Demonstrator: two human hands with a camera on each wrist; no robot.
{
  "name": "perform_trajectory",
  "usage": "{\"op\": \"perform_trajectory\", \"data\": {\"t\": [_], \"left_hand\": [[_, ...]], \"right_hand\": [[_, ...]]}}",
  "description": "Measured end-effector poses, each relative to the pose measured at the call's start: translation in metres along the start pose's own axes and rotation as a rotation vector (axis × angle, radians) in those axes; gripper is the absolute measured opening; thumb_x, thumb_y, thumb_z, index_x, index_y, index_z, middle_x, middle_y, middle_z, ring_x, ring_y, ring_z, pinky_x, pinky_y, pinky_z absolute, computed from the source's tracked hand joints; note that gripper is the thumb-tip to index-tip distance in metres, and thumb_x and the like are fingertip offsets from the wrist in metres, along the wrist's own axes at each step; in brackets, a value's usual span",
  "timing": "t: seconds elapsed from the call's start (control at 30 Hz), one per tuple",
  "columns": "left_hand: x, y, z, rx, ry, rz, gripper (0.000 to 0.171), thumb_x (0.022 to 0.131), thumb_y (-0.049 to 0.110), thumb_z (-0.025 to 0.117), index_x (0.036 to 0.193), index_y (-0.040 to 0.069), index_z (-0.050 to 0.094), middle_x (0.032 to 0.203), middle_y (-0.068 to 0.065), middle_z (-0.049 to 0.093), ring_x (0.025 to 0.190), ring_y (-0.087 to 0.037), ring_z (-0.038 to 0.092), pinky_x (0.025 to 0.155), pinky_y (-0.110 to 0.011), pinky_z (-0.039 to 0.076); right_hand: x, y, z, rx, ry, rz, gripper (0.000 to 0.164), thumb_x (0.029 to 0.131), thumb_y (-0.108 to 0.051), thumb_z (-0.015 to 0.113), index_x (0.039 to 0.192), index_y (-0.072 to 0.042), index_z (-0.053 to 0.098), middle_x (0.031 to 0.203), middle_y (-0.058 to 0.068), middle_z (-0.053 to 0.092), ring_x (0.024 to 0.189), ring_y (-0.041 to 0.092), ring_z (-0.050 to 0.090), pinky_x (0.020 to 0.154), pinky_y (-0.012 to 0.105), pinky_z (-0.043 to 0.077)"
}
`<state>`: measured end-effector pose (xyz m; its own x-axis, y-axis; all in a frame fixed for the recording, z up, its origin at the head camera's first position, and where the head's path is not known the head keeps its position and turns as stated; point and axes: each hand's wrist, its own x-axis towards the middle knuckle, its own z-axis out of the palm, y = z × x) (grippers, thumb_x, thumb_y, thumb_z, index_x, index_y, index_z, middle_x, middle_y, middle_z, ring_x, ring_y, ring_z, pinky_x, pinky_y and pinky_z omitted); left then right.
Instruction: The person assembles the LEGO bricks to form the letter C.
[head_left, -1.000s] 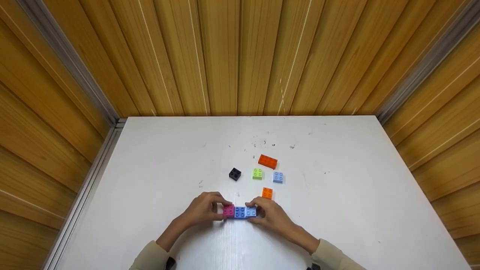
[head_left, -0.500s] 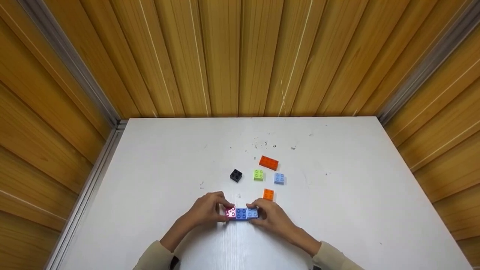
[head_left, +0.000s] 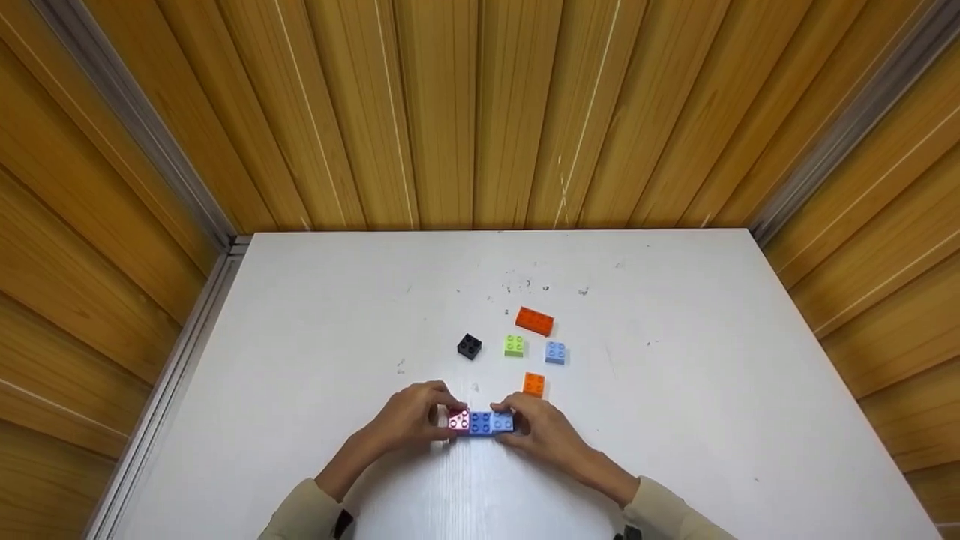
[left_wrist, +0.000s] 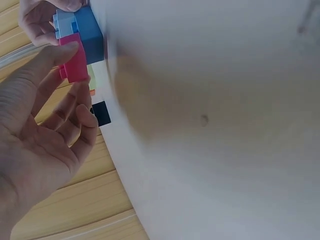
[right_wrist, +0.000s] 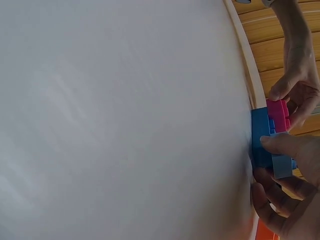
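A long blue toy building brick lies near the front of the table, bearing a pink brick at its left end and a light blue brick at its right end. Studs of the blue brick show between them. My left hand pinches the pink brick between thumb and fingers; the left wrist view shows its thumb on the brick's near side. The light blue brick is between the thumb and fingers of my right hand. In the right wrist view, that thumb also reaches the blue brick.
Beyond the hands lie loose bricks: black, lime green, light blue and a longer red-orange one. An orange brick is close to the right hand. Wood-look panels enclose the white table.
Both hands keep their grip in nearly the same place. The pink brick's top, plain pink a second ago, now reflects bright light. The head view has shifted slightly.
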<state>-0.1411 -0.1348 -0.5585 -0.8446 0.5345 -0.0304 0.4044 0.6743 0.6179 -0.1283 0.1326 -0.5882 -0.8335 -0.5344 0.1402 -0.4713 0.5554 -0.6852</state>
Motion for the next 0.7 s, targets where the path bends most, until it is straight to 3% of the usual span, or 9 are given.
{"op": "perform_trajectory", "data": {"t": [0.3,0.43,0.57,0.7], "left_hand": [[0.008,-0.017,-0.013,-0.236,-0.113,0.147,0.035,0.086,0.015,0.083,0.12,0.008,0.076,0.104,-0.011,0.076,0.083,-0.023,0.07,0.071,-0.019,0.051],[0.023,-0.022,-0.024,-0.297,-0.073,0.193,0.03,0.091,0.014,0.076,0.119,0.001,0.074,0.106,-0.017,0.076,0.087,-0.024,0.07,0.074,-0.022,0.053],[0.046,-0.02,-0.028,-0.316,-0.017,0.177,0.029,0.093,0.013,0.073,0.118,-0.002,0.073,0.107,-0.02,0.076,0.091,-0.028,0.07,0.077,-0.026,0.055],[0.071,-0.012,-0.022,-0.325,-0.032,0.139,0.031,0.094,0.01,0.072,0.121,-0.004,0.071,0.109,-0.021,0.075,0.092,-0.029,0.068,0.082,-0.031,0.055]], "right_hand": [[-0.004,0.005,-0.001,0.129,-0.033,0.053,0.039,0.085,-0.011,0.082,0.121,-0.016,0.069,0.112,0.0,0.071,0.09,0.015,0.059,0.079,0.024,0.049],[-0.004,0.006,-0.002,0.169,-0.037,0.08,0.036,0.085,-0.012,0.083,0.118,-0.015,0.07,0.108,0.001,0.07,0.086,0.013,0.057,0.075,0.022,0.049],[-0.003,0.006,-0.002,0.186,-0.045,0.097,0.035,0.085,-0.014,0.083,0.118,-0.014,0.071,0.106,0.001,0.07,0.085,0.012,0.058,0.073,0.021,0.05],[-0.003,0.005,-0.001,0.182,-0.052,0.098,0.035,0.085,-0.015,0.083,0.117,-0.013,0.071,0.106,0.001,0.07,0.086,0.011,0.058,0.074,0.021,0.052]]}}
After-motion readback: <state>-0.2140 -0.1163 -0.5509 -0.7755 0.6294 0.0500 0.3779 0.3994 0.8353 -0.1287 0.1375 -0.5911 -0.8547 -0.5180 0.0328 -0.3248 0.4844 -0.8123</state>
